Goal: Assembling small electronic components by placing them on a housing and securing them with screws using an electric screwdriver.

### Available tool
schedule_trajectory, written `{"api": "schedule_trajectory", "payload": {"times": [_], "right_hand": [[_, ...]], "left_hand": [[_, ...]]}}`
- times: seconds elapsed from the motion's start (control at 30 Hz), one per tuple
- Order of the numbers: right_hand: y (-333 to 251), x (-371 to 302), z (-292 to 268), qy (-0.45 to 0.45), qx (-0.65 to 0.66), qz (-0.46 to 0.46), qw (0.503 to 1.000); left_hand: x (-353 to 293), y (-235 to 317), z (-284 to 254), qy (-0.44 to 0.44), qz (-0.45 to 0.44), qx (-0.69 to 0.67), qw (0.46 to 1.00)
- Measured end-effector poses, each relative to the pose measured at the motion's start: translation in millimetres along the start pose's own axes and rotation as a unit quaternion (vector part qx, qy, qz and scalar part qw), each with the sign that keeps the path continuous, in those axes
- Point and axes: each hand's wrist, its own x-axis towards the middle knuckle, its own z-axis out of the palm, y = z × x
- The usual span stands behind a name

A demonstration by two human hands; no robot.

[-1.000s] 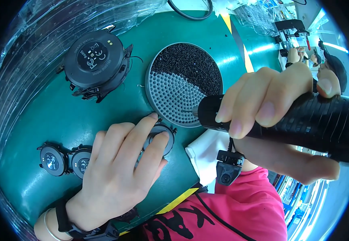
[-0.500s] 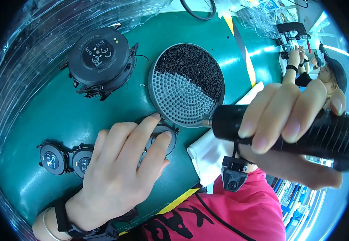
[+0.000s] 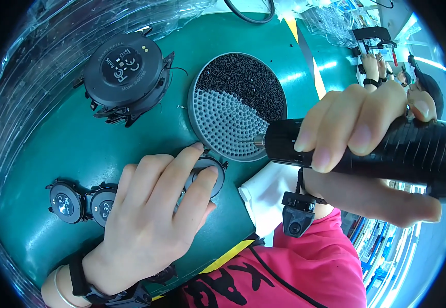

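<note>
In my right hand [image 3: 356,126] is a black electric screwdriver [image 3: 283,142], gripped around its body and held nearly level. Its metal bit points left, over the lower right part of a round grey dimpled tray [image 3: 220,123]. Many small black screws [image 3: 241,79] cover the tray's far half. My left hand [image 3: 148,215] pins a small round watch case [image 3: 220,179] to the green table just below the tray, with index finger and thumb at its edges. The fingers hide much of that case.
A pile of larger round watch backs [image 3: 122,72] lies at the far left. Two small watch cases [image 3: 66,201] sit left of my left hand. A white cloth [image 3: 266,197] lies beside the tray. Clear plastic wrap [image 3: 43,77] borders the left side. Another person works at the far right.
My right hand has moved the screwdriver slightly up and left, bringing its bit over the tray. The left hand stays on the watch case.
</note>
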Motion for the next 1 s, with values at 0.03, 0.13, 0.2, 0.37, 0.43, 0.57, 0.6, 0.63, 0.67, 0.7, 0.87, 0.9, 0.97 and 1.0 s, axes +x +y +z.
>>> {"api": "schedule_trajectory", "payload": {"times": [0.03, 0.13, 0.2, 0.37, 0.43, 0.57, 0.6, 0.63, 0.67, 0.7, 0.87, 0.9, 0.97, 1.0], "right_hand": [[0, 0, 0, 0.0, -0.001, 0.001, 1.0], [1, 1, 1, -0.007, -0.005, 0.003, 1.0], [3, 1, 4, -0.011, -0.005, 0.003, 1.0], [11, -1, 19, 0.035, -0.013, -0.027, 0.999], [10, -2, 22, 0.06, -0.013, -0.044, 0.997], [-2, -4, 14, 0.049, -0.014, -0.005, 0.999], [-8, -4, 9, 0.045, -0.014, 0.004, 0.999], [-14, -4, 3, 0.041, -0.014, 0.014, 0.999], [-20, -4, -5, 0.038, -0.012, 0.025, 0.999], [-19, -4, -6, 0.037, -0.01, 0.025, 0.999], [-7, 1, 3, 0.024, -0.007, 0.012, 1.0], [-11, -3, 13, 0.022, -0.005, 0.01, 1.0], [-11, -5, 25, 0.016, -0.002, 0.006, 1.0], [-10, -6, 30, 0.013, 0.0, 0.004, 1.0]], "left_hand": [[0, 0, 0, 0.001, 0.002, 0.0, 1.0], [-1, 0, -1, -0.001, 0.001, 0.004, 1.0], [-2, 1, -3, -0.004, -0.002, 0.01, 1.0], [-1, 0, -1, 0.001, 0.002, 0.003, 1.0], [-1, 0, -1, 0.002, 0.002, 0.004, 1.0], [-1, 0, 0, 0.005, 0.002, 0.006, 1.0], [-1, 0, 0, 0.006, 0.002, 0.007, 1.0], [-1, 0, 0, 0.007, 0.001, 0.007, 1.0], [-1, 0, 0, 0.008, -0.001, 0.007, 1.0], [-1, 0, 1, 0.008, -0.002, 0.006, 1.0], [0, 1, 2, 0.017, 0.002, 0.001, 1.0], [0, 1, 2, 0.017, 0.001, 0.0, 1.0], [-1, 1, 2, 0.018, 0.0, 0.007, 1.0], [-1, 0, 2, 0.018, 0.0, 0.011, 1.0]]}}
